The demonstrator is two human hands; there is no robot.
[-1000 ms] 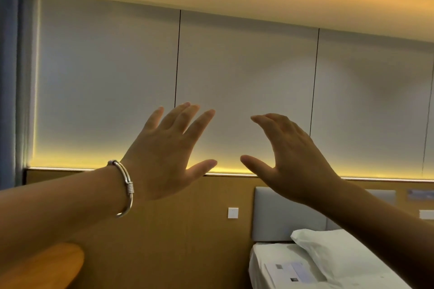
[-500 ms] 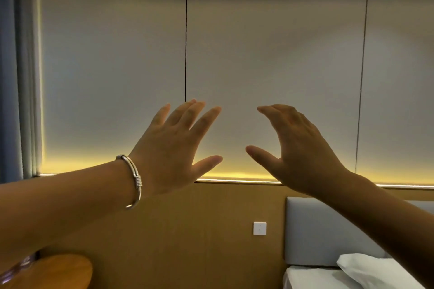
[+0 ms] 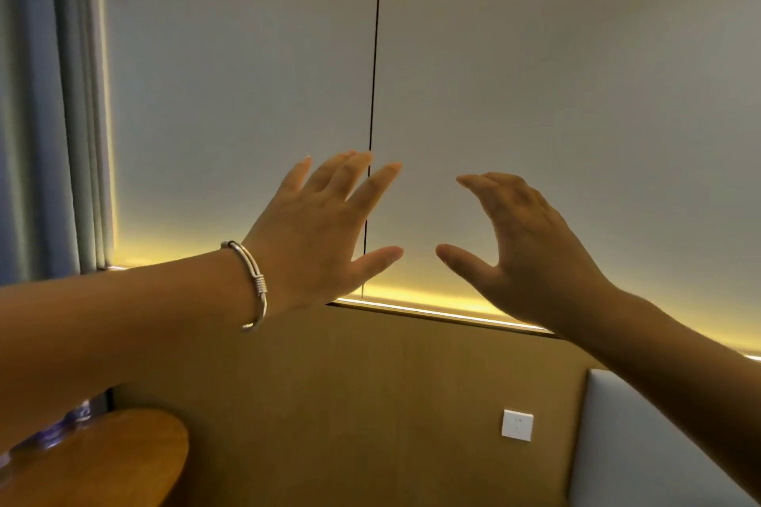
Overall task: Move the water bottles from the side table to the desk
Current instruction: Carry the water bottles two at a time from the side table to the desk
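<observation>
Two hands raised, left hand (image 3: 317, 235) and right hand (image 3: 531, 255) both spread, holding nothing, a gap between them. One round side table (image 3: 103, 461) lower left; bottles (image 3: 61, 430) there blurred, uncountable.

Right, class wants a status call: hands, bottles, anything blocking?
Left hand and right hand both open, empty, raised before the wall. Bottles blurred at the round wooden table, lower left, untouched. Nothing seen blocking.

The water bottles (image 3: 61, 424) show only in part, at the back left edge of the round wooden side table (image 3: 103, 461), just under the left forearm. They look clear with bluish purple marks, and they are blurred. Their number and pose I cannot tell. Nothing touches them.
</observation>
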